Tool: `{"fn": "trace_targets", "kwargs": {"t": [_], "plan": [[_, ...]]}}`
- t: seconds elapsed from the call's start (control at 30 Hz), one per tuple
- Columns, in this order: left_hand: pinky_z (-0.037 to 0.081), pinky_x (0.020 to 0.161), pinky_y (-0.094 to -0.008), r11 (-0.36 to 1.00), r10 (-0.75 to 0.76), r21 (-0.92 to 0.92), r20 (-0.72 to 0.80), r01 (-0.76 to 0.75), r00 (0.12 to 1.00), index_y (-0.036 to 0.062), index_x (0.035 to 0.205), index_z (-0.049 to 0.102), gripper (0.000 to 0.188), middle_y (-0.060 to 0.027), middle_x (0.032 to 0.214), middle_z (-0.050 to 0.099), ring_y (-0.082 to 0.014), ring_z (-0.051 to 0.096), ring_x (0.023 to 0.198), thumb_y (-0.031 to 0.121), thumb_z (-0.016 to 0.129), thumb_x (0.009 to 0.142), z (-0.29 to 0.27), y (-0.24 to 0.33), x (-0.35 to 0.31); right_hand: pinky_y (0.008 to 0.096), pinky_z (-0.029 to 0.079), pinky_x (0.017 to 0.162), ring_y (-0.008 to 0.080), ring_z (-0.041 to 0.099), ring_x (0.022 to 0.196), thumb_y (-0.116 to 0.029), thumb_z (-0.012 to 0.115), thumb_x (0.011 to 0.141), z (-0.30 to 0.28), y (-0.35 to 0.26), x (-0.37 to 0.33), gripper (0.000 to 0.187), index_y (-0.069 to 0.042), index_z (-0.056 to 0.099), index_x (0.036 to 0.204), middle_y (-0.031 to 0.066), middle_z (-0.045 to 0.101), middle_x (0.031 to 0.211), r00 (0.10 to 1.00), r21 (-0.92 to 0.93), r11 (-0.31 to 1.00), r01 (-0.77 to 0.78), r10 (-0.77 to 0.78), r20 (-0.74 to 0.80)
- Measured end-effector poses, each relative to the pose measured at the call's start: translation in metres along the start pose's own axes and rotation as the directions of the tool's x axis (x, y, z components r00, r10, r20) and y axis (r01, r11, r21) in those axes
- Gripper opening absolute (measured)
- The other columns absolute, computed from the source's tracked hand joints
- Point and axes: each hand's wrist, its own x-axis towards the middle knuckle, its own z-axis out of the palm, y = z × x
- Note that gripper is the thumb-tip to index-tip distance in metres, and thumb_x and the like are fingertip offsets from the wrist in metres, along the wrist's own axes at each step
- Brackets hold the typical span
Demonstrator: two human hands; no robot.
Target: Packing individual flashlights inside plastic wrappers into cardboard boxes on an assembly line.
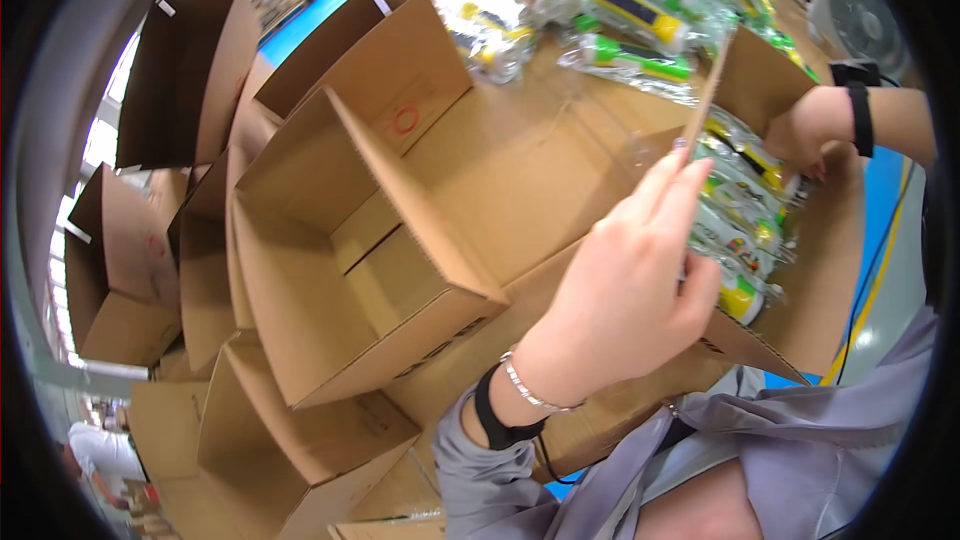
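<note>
My left hand [635, 275] grips the near-left wall of an open cardboard box [825, 270], its fingers outside along the wall and its thumb toward the inside. In that box lies a row of clear-wrapped packs [745, 215] with green, yellow and black parts; their exact kind I cannot make out. My right hand [805, 130] reaches down into the far end of the same box, fingers bent around the end of a pack and partly hidden. Both wrists wear black bands, and the left one also has a bracelet [530, 385].
An open cardboard box [345, 350] stands left of my hands, with several others stacked behind it, among them a tall one [225, 70]. Loose wrapped packs [640, 20] are heaped at the far side beside a grey fan [865, 15]. A cable [870, 275] runs along the right. Another person [105, 455] is at lower left.
</note>
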Motion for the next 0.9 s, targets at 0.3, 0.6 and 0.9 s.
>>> {"fn": "trace_targets", "kwargs": {"t": [0.3, 0.6, 0.9], "plan": [[0.045, 0.088, -0.0411, 0.996, 0.000, -0.092, 0.012, 0.001, 1.000, -0.0124, 0.124, 0.043, 0.055, -0.0368, 0.128, 0.043, -0.0440, 0.056, 0.101, 0.004, 0.052, 0.073, -0.008, -0.002, -0.008, 0.0322, 0.056, 0.062, 0.0184, 0.069, 0.065, -0.030, 0.058, 0.091, 0.002, -0.005, 0.008, 0.041, 0.002, 0.069, 0.069, 0.0093, 0.069, 0.069, 0.997, 0.063, 0.996, 0.059, -0.056, -0.050], [0.037, 0.102, -0.0414, 0.998, -0.001, -0.068, 0.032, 0.004, 0.999, -0.0057, 0.128, 0.044, 0.053, -0.0307, 0.129, 0.047, -0.0441, 0.045, 0.122, 0.003, 0.049, 0.076, -0.009, 0.010, -0.004, 0.0436, 0.051, 0.078, 0.0369, 0.063, 0.087, -0.041, 0.059, 0.087, 0.013, -0.011, -0.020, 0.046, 0.004, 0.066, 0.090, 0.0196, 0.067, 0.085, 0.914, -0.199, 0.980, 0.024, -0.103, -0.392], [0.030, 0.108, -0.0393, 0.995, -0.051, -0.075, 0.112, 0.059, 0.992, -0.0048, 0.132, 0.044, 0.063, -0.0266, 0.136, 0.043, -0.0372, 0.040, 0.131, -0.001, 0.047, 0.069, -0.020, 0.006, -0.001, 0.0274, 0.041, 0.094, 0.0167, 0.055, 0.107, -0.014, 0.049, 0.093, 0.077, 0.023, -0.053, 0.028, 0.001, 0.054, 0.116, 0.0093, 0.058, 0.114, -0.466, -0.027, 0.641, 0.767, 0.527, -0.711]]}}
